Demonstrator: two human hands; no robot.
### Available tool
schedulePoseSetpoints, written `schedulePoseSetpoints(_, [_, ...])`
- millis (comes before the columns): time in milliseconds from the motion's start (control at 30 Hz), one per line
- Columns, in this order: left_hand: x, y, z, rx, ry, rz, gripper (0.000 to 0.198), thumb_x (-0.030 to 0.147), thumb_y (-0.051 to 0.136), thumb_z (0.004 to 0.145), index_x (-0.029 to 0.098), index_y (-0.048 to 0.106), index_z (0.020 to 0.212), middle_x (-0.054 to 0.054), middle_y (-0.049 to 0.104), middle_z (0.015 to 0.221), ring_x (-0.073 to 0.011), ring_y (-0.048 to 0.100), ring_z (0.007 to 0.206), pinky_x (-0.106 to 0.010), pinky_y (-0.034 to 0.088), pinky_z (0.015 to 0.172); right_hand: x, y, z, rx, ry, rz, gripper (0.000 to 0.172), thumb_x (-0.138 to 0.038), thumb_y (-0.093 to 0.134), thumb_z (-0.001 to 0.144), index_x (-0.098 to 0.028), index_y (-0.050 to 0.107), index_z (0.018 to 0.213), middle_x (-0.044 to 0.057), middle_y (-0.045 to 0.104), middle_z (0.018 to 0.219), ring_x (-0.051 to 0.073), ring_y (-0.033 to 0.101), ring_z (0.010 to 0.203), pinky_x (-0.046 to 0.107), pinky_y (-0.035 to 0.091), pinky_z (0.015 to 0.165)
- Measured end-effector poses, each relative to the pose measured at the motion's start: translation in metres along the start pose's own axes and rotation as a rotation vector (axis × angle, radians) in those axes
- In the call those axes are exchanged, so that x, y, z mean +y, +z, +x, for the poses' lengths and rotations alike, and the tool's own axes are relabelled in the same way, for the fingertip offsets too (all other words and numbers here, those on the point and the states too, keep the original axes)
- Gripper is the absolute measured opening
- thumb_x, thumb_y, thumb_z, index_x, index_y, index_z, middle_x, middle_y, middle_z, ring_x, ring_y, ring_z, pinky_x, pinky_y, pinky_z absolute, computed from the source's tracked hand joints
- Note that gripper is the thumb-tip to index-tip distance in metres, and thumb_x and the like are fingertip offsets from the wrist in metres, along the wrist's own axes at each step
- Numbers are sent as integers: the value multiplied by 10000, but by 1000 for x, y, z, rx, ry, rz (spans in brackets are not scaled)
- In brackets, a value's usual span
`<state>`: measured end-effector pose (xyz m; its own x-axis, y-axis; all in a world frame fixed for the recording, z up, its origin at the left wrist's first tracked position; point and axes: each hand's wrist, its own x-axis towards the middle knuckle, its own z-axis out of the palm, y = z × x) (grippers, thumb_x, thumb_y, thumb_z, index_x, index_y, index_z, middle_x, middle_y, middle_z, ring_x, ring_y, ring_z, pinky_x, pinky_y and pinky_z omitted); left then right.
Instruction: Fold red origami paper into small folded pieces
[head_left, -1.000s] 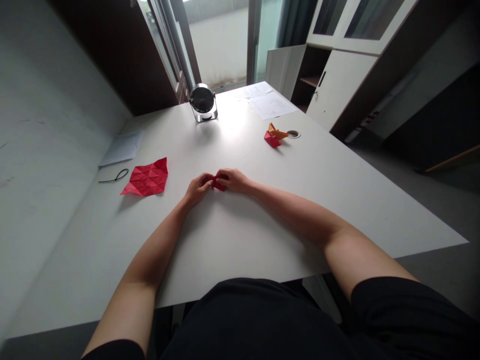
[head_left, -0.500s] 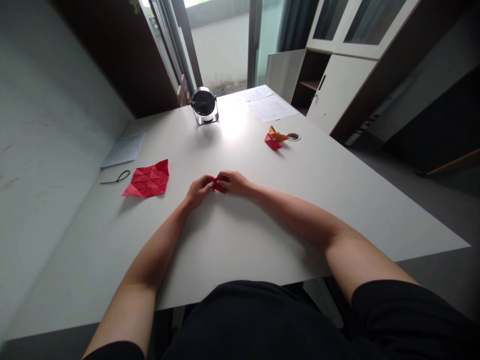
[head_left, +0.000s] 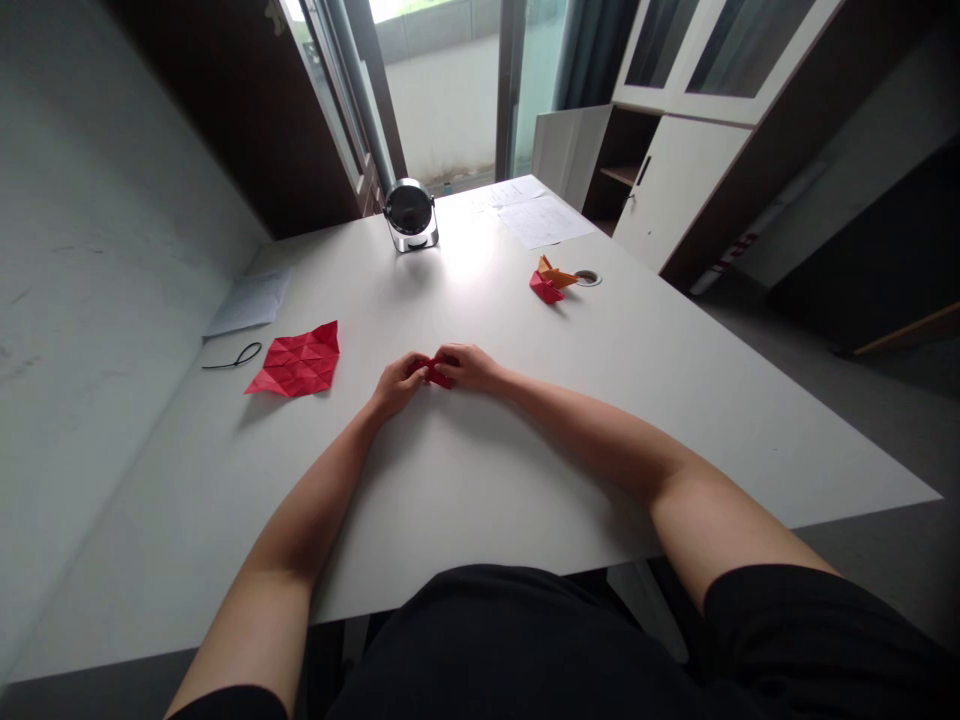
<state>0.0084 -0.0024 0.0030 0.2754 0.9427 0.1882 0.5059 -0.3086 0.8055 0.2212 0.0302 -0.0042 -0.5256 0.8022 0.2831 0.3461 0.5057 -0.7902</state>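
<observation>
— Where's your paper?
— On the table [head_left: 525, 470], dead centre. The creased sheet [head_left: 294, 358] lies well apart at nine o'clock. Your left hand [head_left: 396, 383] and right hand [head_left: 466, 366] each have a fingertip grip pinched closed on the red paper [head_left: 439, 373].
— How will it handle?
— Light and thin, and probably easy to crumple. Hold it gently by the edges.

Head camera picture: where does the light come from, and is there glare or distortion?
In the head view, daylight enters through the window beyond the table; glare whitens the top beside the fan; wide-angle distortion bends the room's edges; the small red paper looks soft.
</observation>
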Motion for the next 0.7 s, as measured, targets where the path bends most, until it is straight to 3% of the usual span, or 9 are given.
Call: schedulePoseSetpoints(700, [-4,1,1,0,14,3,274,357,557,862,198,674,1052,-29,719,946,-186,658,863,-300,521,804,0,0,1,-9,16,-13,212,-312,580,846,-177,700,956,-2,671,814,105,527,716,218,374,679])
